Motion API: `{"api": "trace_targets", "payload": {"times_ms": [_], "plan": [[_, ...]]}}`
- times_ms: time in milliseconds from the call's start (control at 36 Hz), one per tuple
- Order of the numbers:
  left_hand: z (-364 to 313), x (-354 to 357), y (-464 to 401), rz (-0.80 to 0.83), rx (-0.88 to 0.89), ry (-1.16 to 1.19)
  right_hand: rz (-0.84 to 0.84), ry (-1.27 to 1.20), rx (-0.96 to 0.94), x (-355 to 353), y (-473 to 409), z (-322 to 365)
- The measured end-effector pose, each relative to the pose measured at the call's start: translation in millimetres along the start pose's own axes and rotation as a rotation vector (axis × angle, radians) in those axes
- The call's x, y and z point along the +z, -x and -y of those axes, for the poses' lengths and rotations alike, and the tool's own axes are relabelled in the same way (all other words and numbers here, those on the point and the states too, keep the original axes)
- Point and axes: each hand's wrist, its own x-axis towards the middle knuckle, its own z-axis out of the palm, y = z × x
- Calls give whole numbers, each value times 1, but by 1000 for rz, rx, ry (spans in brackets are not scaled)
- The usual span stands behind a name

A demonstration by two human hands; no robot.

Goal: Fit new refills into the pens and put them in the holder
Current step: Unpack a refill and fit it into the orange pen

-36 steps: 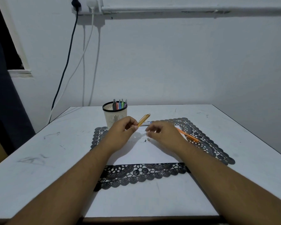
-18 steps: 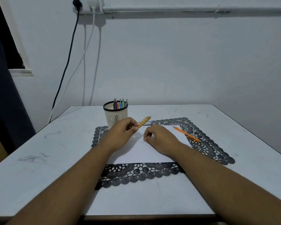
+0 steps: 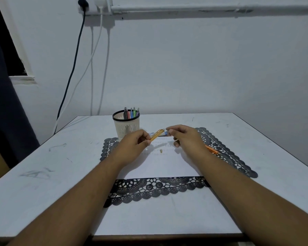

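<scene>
We see the translucent orange plastic pen barrel point(image 3: 156, 134) pinched in the left hand point(image 3: 134, 145), long axis rising up and to the right, its open end meeting the right hand point(image 3: 184, 137). Right fingertips point(image 3: 169, 132) pinch something small at that end, too small to identify; likely a refill part. A small tan piece point(image 3: 161, 151) lies on the white sheet point(image 3: 160, 167) below. The cream slotted pen holder point(image 3: 126, 127) stands just behind the left hand, an orange pen point(image 3: 212, 150) by the right wrist; open room nearer us
</scene>
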Motion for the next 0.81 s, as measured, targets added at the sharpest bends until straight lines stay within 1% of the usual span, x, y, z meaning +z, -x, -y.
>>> {"api": "trace_targets", "payload": {"times_ms": [139, 194, 333, 583, 750, 806], "plan": [[-4, 0, 3, 22, -9, 0, 7, -215, 23, 2, 0, -1], [-5, 0, 3, 28, -3, -4, -3, -250, 36, 2, 0, -2], [-4, 1, 3, 16, 18, -21, 10, -239, 75, 6, 3, -3], [-7, 0, 2, -16, 94, -142, -25, -122, 48, 5, 4, -1], [-10, 1, 1, -65, 150, -270, -18, -210, 116, 7, 7, 3], [-12, 2, 1, -76, 157, -288, -18, -205, 120, 7, 8, 4]]}}
